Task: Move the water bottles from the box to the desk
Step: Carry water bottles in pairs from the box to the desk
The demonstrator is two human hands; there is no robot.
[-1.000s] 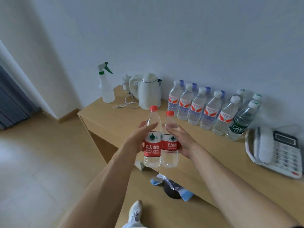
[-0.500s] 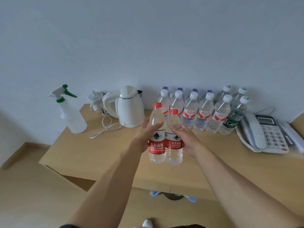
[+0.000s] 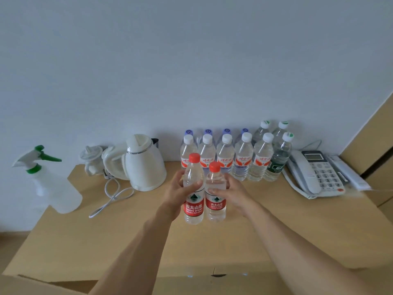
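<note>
Left hand (image 3: pixel 176 196) fingers (image 3: pixel 196 184) clamp one clear red-capped plastic water bottle (image 3: pixel 193 189); right hand (image 3: pixel 230 193) fingers (image 3: pixel 213 190) clamp a second red-capped bottle (image 3: pixel 215 191). Both bottles are upright, touching, above the tan wooden worktop (image 3: pixel 276 226). Behind stand twelve more bottles (image 3: pixel 243 160) in two rows; rear row partly hidden. Whether the held bottles' bases touch the worktop is unclear.

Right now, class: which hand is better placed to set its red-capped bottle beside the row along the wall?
Probably the right hand: its bottle sits nearer the row.
</note>
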